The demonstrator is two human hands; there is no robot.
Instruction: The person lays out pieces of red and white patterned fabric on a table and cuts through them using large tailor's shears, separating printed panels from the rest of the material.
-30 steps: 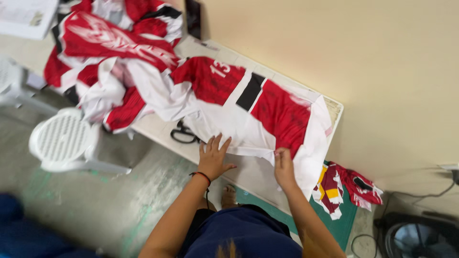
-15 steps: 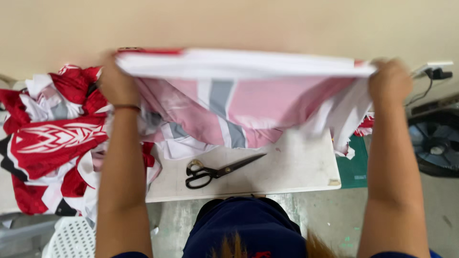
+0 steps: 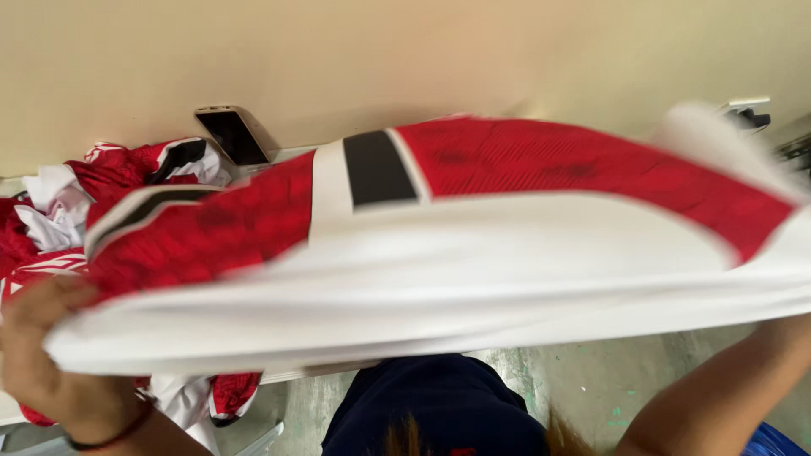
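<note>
While a red and white jersey [image 3: 473, 253] spreads blurred across nearly the whole view, it hides the tabletop beneath; half a second ago it hung higher, showing scissors. At left lies a heap of red and white garments [image 3: 76, 203], with a dark phone [image 3: 235, 135] leaning on the wall. The left hand [image 3: 59, 371] clenches the jersey's left edge; the right hand's grip is hidden, so I cannot tell

Red-and-white jersey [image 3: 473, 253] in left hand [image 3: 51, 371] grip (blurred), phone [image 3: 232, 135] behind.
</note>
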